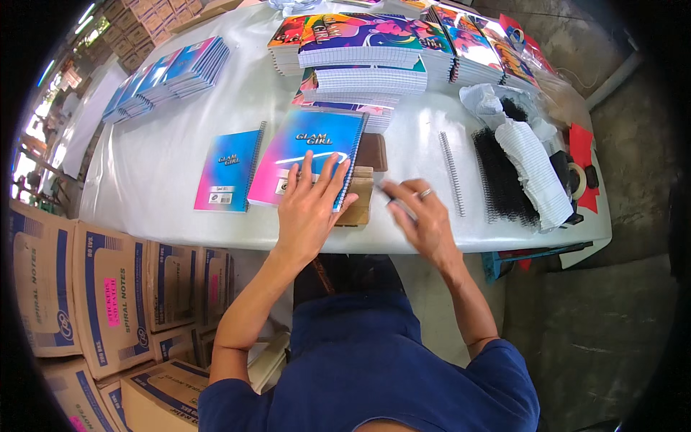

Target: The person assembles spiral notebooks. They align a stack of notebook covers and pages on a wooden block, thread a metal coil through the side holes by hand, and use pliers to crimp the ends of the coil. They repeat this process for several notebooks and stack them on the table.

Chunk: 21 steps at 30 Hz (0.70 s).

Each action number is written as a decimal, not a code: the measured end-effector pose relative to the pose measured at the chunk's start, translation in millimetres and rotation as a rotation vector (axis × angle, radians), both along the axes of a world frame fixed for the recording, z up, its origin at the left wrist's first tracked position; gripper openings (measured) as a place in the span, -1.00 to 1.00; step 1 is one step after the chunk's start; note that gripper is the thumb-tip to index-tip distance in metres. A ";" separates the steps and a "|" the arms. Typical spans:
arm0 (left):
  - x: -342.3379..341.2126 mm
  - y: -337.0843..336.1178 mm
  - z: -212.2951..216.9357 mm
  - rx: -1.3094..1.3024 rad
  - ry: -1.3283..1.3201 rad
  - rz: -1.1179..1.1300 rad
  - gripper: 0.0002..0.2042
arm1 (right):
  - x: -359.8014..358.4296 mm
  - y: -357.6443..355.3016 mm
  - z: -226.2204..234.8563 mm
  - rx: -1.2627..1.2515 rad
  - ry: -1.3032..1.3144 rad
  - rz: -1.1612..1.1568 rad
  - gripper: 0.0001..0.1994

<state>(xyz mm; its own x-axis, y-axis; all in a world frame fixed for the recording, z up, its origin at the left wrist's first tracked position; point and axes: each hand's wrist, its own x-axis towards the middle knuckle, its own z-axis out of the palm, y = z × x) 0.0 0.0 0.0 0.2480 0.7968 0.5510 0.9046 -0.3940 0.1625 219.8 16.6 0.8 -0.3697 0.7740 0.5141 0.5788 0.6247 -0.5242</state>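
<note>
My left hand [309, 205] lies with fingers spread on a blue-and-pink spiral notebook [309, 133], pressing its cover. The notebook's dark coil runs along its right edge, and that side rests over a wooden block [358, 205]. Just right of the block, my right hand [421, 216] is curled around a small dark hand tool [400, 203]; motion blurs it, so its exact kind is unclear. A similar notebook [229, 169] lies flat to the left. One loose spiral wire [452, 173] lies on the table right of my right hand.
Stacks of colourful notebooks [363, 50] stand at the back, with blue ones [169, 72] at far left. Black coils [497, 180], crumpled white paper [536, 173] and a tape roll [577, 180] lie right. A brown flat object [373, 151] sits behind the block. Cardboard boxes [111, 288] fill the lower left.
</note>
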 end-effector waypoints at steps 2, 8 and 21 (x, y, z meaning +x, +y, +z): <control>-2.4 0.6 1.7 0.030 0.046 0.025 -0.42 | -16.8 -18.9 14.0 0.076 -0.018 0.081 -0.65; 13.3 2.8 4.6 0.041 0.030 0.056 -0.37 | -15.0 -13.0 11.9 0.178 -0.045 0.129 -0.70; -76.6 24.0 43.4 -0.129 -0.686 0.147 -0.46 | 20.5 42.9 0.5 -0.463 0.494 0.089 -0.77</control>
<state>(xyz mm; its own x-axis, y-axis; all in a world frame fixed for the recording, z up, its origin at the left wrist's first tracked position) -76.6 24.0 43.4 -0.2357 0.8649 0.4432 0.6236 -0.2152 0.7515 240.3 59.6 1.3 -0.2487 0.9323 0.2625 0.1595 0.3068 -0.9383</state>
